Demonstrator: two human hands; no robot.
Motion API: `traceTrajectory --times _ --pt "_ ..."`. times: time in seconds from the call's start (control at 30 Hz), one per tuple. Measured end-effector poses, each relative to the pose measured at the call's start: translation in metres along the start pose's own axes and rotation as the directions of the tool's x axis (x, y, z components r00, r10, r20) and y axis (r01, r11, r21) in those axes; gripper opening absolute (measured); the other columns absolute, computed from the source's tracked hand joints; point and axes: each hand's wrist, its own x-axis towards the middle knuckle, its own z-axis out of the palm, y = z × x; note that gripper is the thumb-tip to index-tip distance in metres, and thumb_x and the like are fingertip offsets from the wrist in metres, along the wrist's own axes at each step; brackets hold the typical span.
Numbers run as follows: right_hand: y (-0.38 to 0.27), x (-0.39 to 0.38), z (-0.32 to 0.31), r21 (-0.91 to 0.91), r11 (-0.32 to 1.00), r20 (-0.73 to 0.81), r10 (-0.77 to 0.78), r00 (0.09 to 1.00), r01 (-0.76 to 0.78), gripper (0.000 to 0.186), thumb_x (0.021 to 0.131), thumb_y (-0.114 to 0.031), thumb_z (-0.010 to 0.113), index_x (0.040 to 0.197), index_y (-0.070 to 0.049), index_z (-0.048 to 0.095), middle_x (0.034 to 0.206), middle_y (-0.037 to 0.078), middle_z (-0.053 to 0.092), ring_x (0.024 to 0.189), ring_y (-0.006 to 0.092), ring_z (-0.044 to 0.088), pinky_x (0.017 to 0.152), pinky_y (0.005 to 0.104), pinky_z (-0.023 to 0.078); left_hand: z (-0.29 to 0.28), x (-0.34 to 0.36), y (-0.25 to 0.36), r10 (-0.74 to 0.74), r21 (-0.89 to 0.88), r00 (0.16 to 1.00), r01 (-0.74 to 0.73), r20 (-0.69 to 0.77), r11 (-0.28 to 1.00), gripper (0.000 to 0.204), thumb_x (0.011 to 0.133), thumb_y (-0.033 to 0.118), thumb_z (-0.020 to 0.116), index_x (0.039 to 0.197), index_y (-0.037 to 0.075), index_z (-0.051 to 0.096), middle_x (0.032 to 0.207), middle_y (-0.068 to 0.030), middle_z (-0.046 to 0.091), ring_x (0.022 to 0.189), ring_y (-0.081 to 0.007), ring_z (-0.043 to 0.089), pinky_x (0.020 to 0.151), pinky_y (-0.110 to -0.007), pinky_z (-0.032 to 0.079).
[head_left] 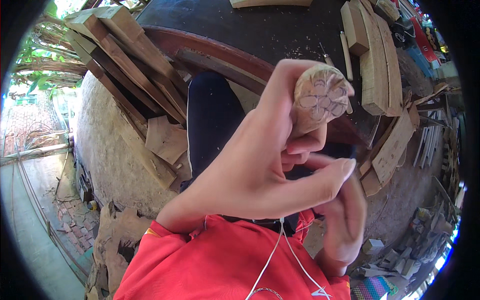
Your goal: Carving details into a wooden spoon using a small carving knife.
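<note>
My left hand point(250, 155) is raised in front of me, its fingers wrapped round a light wooden piece point(322, 97). The rounded end of that piece faces up and carries a pencilled flower with several petals and cut facets round its rim. The left thumb stretches out to the right below it. Just behind and under this thumb is my right hand point(345, 215), slightly blurred, its fingers curled. Whatever those fingers hold, if anything, is hidden by the left hand.
Wood chips and a thin-bladed carving tool point(326, 57) lie on the dark table point(225, 30), beside a pale wooden handle point(346, 55). Thick timber blocks point(377, 65) line its right side. Long planks point(135, 65) lean at the left. A wood slab point(395, 145) stands right.
</note>
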Motion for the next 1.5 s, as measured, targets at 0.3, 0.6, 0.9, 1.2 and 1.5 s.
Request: traceTrajectory --times 0.3,0.6,0.9,1.2,1.5 --pt "-0.022 0.013 0.012 0.403 0.915 -0.208 0.078 0.975 0.013 0.076 0.102 -0.038 0.05 0.155 0.012 0.029 0.066 -0.003 0.046 0.053 0.0013 0.036 0.051 0.0187 0.028 0.013 0.002 0.002 -0.031 -0.019 0.996 0.03 -0.081 0.999 0.105 0.058 0.028 0.067 0.153 0.003 0.031 0.094 -0.0011 0.053 0.067 -0.0052 0.041 0.056 -0.019 0.028" --pt "-0.033 0.025 0.025 0.65 0.75 -0.06 0.206 0.977 -0.118 0.071 0.1 -0.034 0.057 0.152 0.008 0.035 0.13 0.017 0.059 0.102 0.0122 0.061 0.078 0.0201 0.048 0.006 0.002 -0.014 0.163 0.029 0.98 -0.161 -0.112 0.987 0.111 0.059 0.045 0.08 0.149 -0.001 0.035 0.111 -0.0054 0.055 0.073 -0.0071 0.045 0.06 -0.021 0.035" --pt "-0.023 0.031 0.028 0.734 0.668 0.008 0.172 0.985 -0.122 0.068 0.101 -0.031 0.055 0.152 0.008 0.035 0.132 0.017 0.058 0.102 0.0127 0.062 0.08 0.0212 0.048 0.011 0.004 -0.052 0.419 0.114 0.855 -0.404 -0.307 0.908 0.115 0.055 0.048 0.099 0.139 0.0 0.038 0.123 -0.014 0.057 0.078 -0.0077 0.054 0.062 -0.02 0.042" --pt "-0.023 0.033 0.03 0.751 0.652 0.005 0.154 0.988 -0.105 0.065 0.102 -0.029 0.054 0.152 0.008 0.035 0.134 0.018 0.057 0.102 0.0133 0.062 0.083 0.0223 0.048 0.03 -0.001 -0.051 0.411 -0.173 0.865 -0.469 -0.288 0.866 0.101 0.068 0.033 0.093 0.139 -0.005 0.032 0.115 -0.0176 0.057 0.069 -0.0139 0.061 0.055 -0.024 0.047" --pt "-0.023 0.036 0.032 0.761 0.644 -0.002 0.123 0.992 -0.079 0.062 0.104 -0.026 0.053 0.152 0.008 0.034 0.136 0.018 0.056 0.103 0.0139 0.062 0.085 0.0235 0.048 0.045 0.012 -0.036 0.469 -0.403 0.857 -0.516 -0.216 0.756 0.089 0.081 0.017 0.087 0.139 -0.01 0.025 0.107 -0.0212 0.057 0.06 -0.0201 0.068 0.048 -0.028 0.053"
